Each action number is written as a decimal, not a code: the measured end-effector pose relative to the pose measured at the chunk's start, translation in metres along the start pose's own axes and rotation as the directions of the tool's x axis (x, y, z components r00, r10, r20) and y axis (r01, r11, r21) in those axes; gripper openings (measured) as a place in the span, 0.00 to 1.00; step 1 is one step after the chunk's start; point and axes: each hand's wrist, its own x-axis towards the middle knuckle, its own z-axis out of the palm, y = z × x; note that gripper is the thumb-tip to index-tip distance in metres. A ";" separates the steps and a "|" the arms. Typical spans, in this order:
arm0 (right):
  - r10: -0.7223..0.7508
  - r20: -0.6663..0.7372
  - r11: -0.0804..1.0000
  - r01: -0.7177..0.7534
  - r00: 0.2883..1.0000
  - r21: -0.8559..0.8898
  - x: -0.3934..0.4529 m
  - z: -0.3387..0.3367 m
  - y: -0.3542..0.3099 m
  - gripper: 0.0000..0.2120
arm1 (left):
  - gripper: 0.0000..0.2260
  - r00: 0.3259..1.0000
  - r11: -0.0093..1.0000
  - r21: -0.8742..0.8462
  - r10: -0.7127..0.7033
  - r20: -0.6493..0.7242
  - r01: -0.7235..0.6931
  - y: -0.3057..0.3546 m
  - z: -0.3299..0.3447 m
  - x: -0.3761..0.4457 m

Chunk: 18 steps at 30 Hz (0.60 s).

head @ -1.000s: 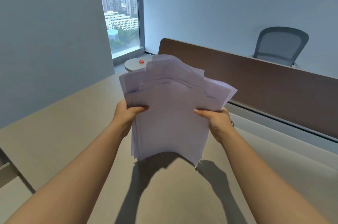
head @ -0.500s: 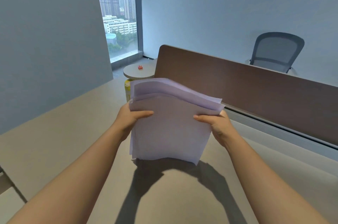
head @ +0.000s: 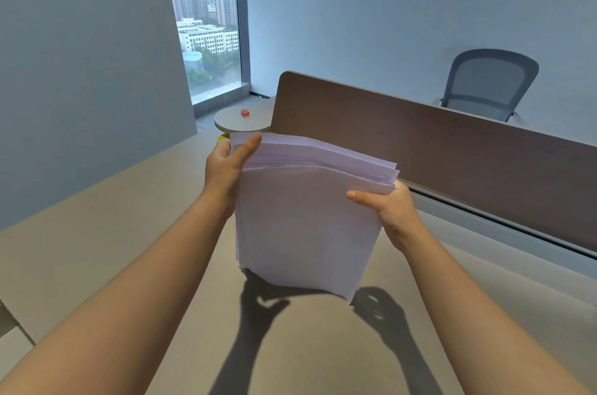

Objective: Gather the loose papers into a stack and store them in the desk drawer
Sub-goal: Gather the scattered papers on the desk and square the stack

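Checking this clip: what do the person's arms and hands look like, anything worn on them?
Both forearms are bare up to the frame edge, with no sleeves showing. The left hand and right hand wear no gloves, and no rings, watch or bracelets are visible.

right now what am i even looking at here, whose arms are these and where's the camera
There is no machine here. A person wears one wide-angle camera on the head, looking forward and down, so the two bare arms are their own. The left hand and right hand grip a stack of white papers by its sides, held upright above a beige desk. The sheets' top edges are not quite flush. Behind stands a brown divider panel, with a grey mesh chair beyond it, and a small round table near the window. No drawer shows.
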 end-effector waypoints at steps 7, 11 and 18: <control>0.013 0.007 1.000 -0.013 1.000 0.009 -0.005 -0.002 0.003 0.14 | 0.05 0.977 0.991 0.113 -0.043 -0.209 0.068 -0.001 0.007 0.011; 0.049 -0.017 0.999 -0.049 0.999 -0.001 -0.006 -0.002 0.007 0.14 | 0.16 0.979 0.982 0.162 -0.069 -0.193 0.101 -0.005 0.002 0.010; -0.008 -0.097 1.000 0.010 0.995 0.023 -0.005 0.009 0.003 0.13 | 0.21 1.000 0.964 0.266 0.012 -0.027 -0.004 -0.008 0.011 0.005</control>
